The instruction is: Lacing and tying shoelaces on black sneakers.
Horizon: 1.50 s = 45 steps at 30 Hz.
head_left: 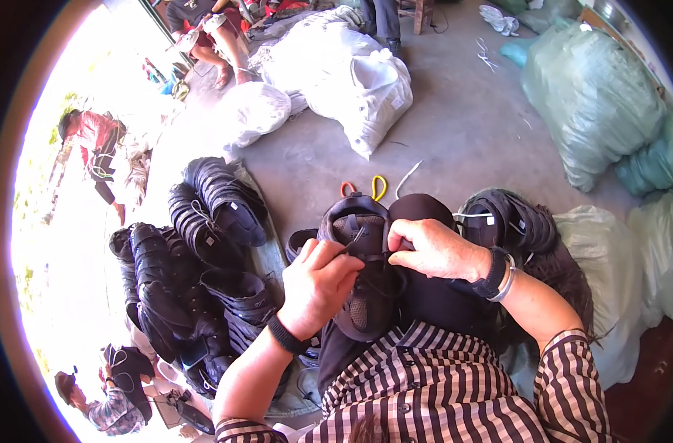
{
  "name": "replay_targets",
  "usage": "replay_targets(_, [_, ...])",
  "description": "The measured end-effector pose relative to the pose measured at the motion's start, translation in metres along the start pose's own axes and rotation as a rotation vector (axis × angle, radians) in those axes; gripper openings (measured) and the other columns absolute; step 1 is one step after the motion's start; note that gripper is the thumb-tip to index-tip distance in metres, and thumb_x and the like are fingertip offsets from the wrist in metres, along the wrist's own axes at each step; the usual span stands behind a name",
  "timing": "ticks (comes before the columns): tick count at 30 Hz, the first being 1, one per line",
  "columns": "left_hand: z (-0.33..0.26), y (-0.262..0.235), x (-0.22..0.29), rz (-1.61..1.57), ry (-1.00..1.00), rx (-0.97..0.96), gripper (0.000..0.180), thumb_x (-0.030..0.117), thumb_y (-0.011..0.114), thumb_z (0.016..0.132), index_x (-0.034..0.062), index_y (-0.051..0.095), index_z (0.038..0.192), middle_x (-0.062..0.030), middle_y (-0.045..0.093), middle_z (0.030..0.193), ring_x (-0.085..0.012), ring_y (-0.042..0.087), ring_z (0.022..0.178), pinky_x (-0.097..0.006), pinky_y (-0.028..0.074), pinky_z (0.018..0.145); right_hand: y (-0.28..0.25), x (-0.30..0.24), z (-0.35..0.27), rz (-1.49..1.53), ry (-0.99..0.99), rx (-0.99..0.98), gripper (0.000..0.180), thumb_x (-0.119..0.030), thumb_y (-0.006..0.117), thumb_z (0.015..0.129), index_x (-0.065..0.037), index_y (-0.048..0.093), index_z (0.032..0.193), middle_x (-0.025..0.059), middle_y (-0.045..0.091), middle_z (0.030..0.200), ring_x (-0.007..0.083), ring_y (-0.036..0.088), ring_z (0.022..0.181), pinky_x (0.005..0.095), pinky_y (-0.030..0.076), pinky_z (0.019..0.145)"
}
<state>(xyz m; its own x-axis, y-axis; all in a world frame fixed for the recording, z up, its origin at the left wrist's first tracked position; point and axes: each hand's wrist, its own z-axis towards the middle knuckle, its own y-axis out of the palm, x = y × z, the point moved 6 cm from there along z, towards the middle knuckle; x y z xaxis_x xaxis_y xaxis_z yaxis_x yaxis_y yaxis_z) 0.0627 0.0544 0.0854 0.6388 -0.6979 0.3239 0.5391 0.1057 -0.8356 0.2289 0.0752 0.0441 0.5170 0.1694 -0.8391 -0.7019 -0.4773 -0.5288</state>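
A dark shoe [362,303] rests on my lap with its toe toward me and its opening away from me. My left hand [322,284] is closed over its left side, pinching a thin dark shoelace [357,238] whose end sticks up by the tongue. At the shoe's right edge my right hand [441,249] has its thumb and forefinger pinched together; whatever lies between them is hidden. Just beyond the shoe show a red loop [347,189] and a yellow loop [379,187] of cord.
Nested dark shoes [222,203] pile up on my left, with another row [525,221] on my right. White sacks [351,81] lie ahead and big green sacks [591,96] at the far right. Several people are around: one seated ahead, one bending [93,136] at left.
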Motion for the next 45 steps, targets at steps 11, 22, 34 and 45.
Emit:
replay_targets(11, [-0.036, 0.039, -0.045, -0.349, -0.229, 0.144, 0.025, 0.003, 0.071, 0.073, 0.0064, 0.057, 0.092, -0.0063, 0.051, 0.075, -0.0177, 0.052, 0.056, -0.029, 0.045, 0.053, -0.012, 0.044, -0.017, 0.899, 0.273, 0.033, 0.011, -0.008, 0.063, 0.085, -0.004, 0.060, 0.095, -0.0035, 0.054, 0.070, 0.0013, 0.045, 0.052, 0.0151, 0.032, 0.042])
replay_targets(22, [-0.098, 0.044, -0.060, -0.536, -0.717, 0.097, 0.020, 0.009, 0.064, 0.085, 0.0024, 0.053, 0.101, -0.0026, 0.052, 0.080, -0.0085, 0.047, 0.068, -0.023, 0.043, 0.065, -0.043, 0.028, -0.046, 0.331, 0.063, 0.517, 0.018, -0.008, 0.054, 0.091, 0.002, 0.064, 0.101, 0.0093, 0.067, 0.084, 0.0079, 0.058, 0.055, 0.0183, 0.043, 0.048])
replay_targets(34, [-0.092, 0.036, -0.081, -1.099, -0.846, 0.253, 0.009, 0.015, 0.052, 0.095, 0.0061, 0.049, 0.097, 0.0029, 0.048, 0.063, -0.0030, 0.036, 0.045, -0.018, 0.030, 0.042, 0.043, -0.004, -0.037, -0.160, 0.089, -0.271, 0.022, -0.021, 0.067, 0.075, -0.002, 0.059, 0.084, 0.0165, 0.064, 0.077, 0.0335, 0.064, 0.076, 0.0415, 0.048, 0.068])
replay_targets(45, [-0.070, 0.020, -0.119, -1.377, -0.932, 0.446, 0.009, 0.010, 0.053, 0.092, 0.0086, 0.054, 0.101, 0.0033, 0.044, 0.061, -0.0041, 0.033, 0.047, -0.021, 0.031, 0.045, 0.014, 0.008, -0.018, 0.577, 0.273, -0.139, 0.010, -0.013, 0.065, 0.083, -0.004, 0.061, 0.087, -0.0009, 0.057, 0.068, 0.0040, 0.050, 0.054, 0.0188, 0.040, 0.048])
